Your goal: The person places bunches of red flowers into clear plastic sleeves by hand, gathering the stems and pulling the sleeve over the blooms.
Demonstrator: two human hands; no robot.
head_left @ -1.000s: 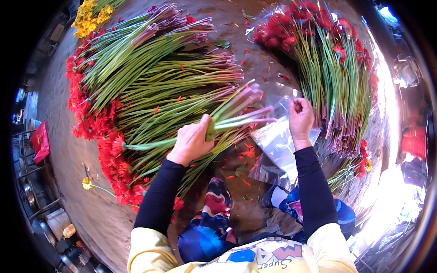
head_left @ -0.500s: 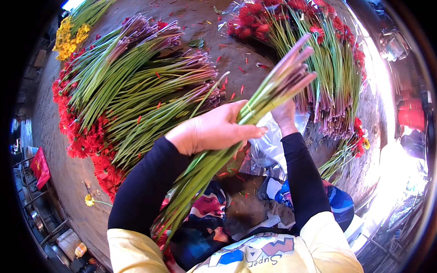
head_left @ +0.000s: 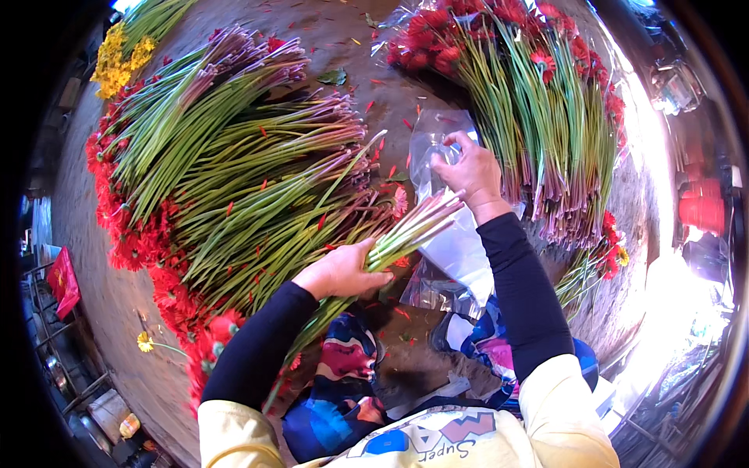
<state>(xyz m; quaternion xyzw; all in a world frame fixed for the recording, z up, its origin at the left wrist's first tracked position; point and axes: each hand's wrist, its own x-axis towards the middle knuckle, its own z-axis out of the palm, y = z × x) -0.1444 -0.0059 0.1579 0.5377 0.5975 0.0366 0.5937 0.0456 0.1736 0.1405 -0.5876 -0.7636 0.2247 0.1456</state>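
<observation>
Held stems partly hidden by L sleeve; red obj. far R blurred.

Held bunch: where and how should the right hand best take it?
Probably by the bare stems of the held bunch, just beyond the left hand, coming from the right: they jut out slantwise toward the right hand, gathered close, a narrow bundle to close around.

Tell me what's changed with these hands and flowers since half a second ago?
The left hand has moved down and left, bringing the stem bunch lower. The right hand, then partly behind the bunch, is now above it, over the clear plastic; whether it pinches any is unclear. The left hand still grips the bunch; both big flower piles lie as before.
</observation>
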